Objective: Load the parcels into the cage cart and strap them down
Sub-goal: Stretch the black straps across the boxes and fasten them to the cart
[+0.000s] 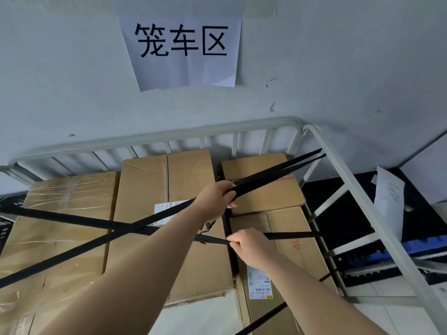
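Two bare forearms reach forward from the bottom of the view, over cardboard parcels packed inside a grey metal cage cart (154, 139). The right hand (251, 246), nearer the viewer, has its grip closed in a pinch on a flat black strap (72, 220) that runs roughly level across the parcel tops from the left edge to the right side rail. The left hand (216, 197), further forward, has its grip closed around a second black strap (96, 240). That strap runs diagonally from the lower left, crosses the first one over the parcels, passes through the fist, and continues as doubled bands up to the cart's right rear corner. A small metal buckle (208, 226) hangs just below the left wrist; how it is fastened is unclear.

Four parcels show. A taped box (65, 197) sits at left, a tall box (167, 180) with a white label stands in the middle, a smaller box (263, 189) is at the right rear, and a long box (297, 240) with a shipping label lies in front of it. All rest within the cart's rails.

Behind the cart, a white paper sign (181, 49) with three large black Chinese characters is fixed to the pale wall. To the right, outside the cart, lie a blue and black crate (387, 255) and a loose sheet of paper (389, 199).
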`<state>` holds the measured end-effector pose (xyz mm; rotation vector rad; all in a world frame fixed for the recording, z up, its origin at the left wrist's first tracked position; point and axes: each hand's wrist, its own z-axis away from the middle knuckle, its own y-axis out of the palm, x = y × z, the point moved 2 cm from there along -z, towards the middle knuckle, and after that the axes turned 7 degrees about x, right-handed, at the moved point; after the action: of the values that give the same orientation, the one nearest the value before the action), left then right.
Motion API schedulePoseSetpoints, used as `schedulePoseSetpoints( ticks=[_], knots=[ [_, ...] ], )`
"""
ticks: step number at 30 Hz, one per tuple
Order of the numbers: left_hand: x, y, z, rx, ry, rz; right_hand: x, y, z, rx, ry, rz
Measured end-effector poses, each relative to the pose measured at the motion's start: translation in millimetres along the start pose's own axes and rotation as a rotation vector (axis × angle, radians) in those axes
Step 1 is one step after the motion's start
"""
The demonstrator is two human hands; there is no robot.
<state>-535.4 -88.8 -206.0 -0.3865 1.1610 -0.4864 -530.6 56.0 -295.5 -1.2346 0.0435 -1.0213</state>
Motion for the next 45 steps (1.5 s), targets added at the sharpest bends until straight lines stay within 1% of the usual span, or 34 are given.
schedulePoseSetpoints(
  ticks=[2,5,8,13,18,21,26,29,31,33,36,39,42,45],
  knots=[
    [-3,11,-13,0.004,-0.004,-0.010,-6,-1,8,0.034,-0.001,-0.005],
    [-12,14,-26,-0.035,0.032,-0.002,-16,0,19,0.098,-0.009,0.025],
    [-14,10,-32,-0.065,0.049,0.001,-12,6,23,0.111,-0.043,0.008],
    [5,24,-37,-0.006,-0.036,0.001,14,12,25,0.104,-0.166,-0.017],
    [28,59,-40,0.069,-0.071,0.026,8,2,31,0.075,-0.109,-0.098],
    [37,65,-41,0.123,-0.098,0.056,-4,-3,33,0.072,-0.065,-0.071],
    [40,40,-47,0.038,-0.109,0.122,-1,6,35,0.105,-0.096,-0.064],
    [22,26,-44,0.053,-0.049,0.159,-9,13,33,0.118,-0.060,-0.030],
    [11,13,-28,0.081,-0.006,0.152,-14,20,31,0.129,-0.034,0.002],
    [11,-2,-4,0.092,-0.015,0.096,-18,24,28,0.126,0.011,0.026],
    [38,-26,45,0.058,-0.137,0.049,-20,24,21,0.131,0.071,0.066],
    [86,-40,105,-0.002,-0.275,0.013,-11,18,16,0.121,0.031,0.106],
    [141,-43,172,-0.062,-0.405,0.052,7,7,18,-0.018,-0.023,0.054],
    [182,-39,233,-0.088,-0.482,0.142,38,0,22,-0.138,-0.088,0.077]
  ],
)
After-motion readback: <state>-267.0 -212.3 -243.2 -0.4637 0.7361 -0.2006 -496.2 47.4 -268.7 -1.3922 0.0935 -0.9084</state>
